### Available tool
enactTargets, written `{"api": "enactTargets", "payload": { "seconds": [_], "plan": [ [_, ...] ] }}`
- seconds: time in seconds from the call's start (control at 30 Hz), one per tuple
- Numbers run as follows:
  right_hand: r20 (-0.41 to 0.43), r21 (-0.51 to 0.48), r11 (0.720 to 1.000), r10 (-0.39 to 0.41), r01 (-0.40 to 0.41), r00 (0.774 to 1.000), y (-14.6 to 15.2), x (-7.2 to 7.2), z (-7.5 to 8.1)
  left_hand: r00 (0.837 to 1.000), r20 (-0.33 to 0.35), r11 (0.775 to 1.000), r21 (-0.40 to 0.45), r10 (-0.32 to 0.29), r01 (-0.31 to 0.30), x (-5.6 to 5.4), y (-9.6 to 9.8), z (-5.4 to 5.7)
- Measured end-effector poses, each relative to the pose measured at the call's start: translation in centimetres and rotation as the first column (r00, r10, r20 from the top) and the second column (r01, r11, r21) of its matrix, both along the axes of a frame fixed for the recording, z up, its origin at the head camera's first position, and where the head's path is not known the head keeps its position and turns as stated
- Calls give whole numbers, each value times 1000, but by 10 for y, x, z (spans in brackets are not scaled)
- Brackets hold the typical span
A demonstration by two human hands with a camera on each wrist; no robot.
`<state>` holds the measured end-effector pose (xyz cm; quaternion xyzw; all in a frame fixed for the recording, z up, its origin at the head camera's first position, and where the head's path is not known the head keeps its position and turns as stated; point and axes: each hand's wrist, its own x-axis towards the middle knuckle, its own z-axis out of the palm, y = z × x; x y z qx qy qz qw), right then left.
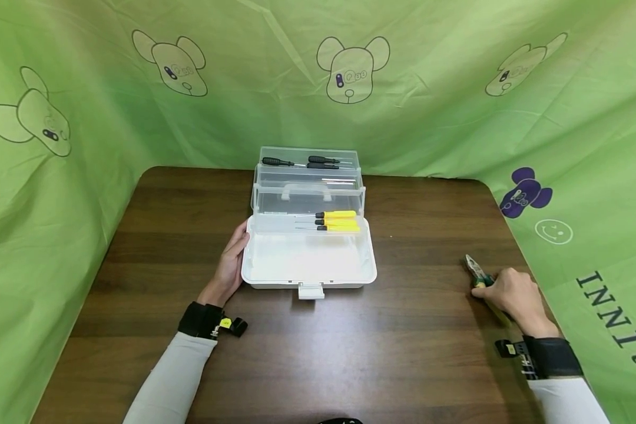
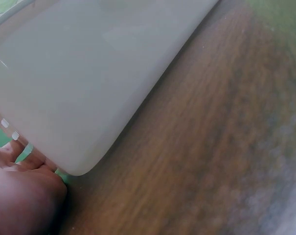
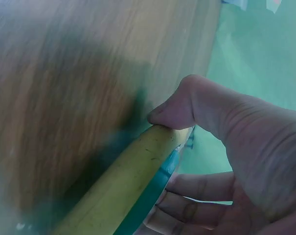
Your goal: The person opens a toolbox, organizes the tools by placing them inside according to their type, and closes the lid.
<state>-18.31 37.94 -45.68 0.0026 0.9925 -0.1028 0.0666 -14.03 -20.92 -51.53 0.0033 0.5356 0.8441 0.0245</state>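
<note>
An opened white toolbox (image 1: pixel 307 259) with clear fold-out trays (image 1: pixel 281 176) sits near the table's middle. My left hand (image 1: pixel 228 265) holds its left side near the back; in the left wrist view, the fingers (image 2: pixel 28 159) reach around the corner of the box wall (image 2: pixel 89 88). At the far right, my right hand (image 1: pixel 516 294) grips pliers (image 1: pixel 478 272) by their yellow and green handles (image 3: pixel 123 181), the thumb on the yellow side. Their metal jaws point forward and to the left. Yellow-handled screwdrivers (image 1: pixel 339 222) lie in the lower tray, black-handled ones (image 1: pixel 277 161) in the upper.
A brown wooden table (image 1: pixel 392 330) carries everything. Green cloth (image 1: pixel 254 100) with printed bear heads hangs around its back and sides. The box's white latch (image 1: pixel 311 291) sticks out at the front. A small dark object (image 1: pixel 341 421) shows at the bottom edge.
</note>
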Motion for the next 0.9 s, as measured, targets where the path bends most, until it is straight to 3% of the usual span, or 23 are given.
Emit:
{"api": "enactTargets", "payload": {
  "seconds": [0.5, 0.9],
  "plan": [
    [-22, -13, 991, 132, -132, 991, -40, -4, 21, 1000, -13, 1000, 1, -1, 1, 2, 1, 1],
    [-140, 18, 952, 305, -306, 942, -86, -2, 44, 1000, -8, 1000, 1, 3, -3, 1, 1, 1]
  ]
}}
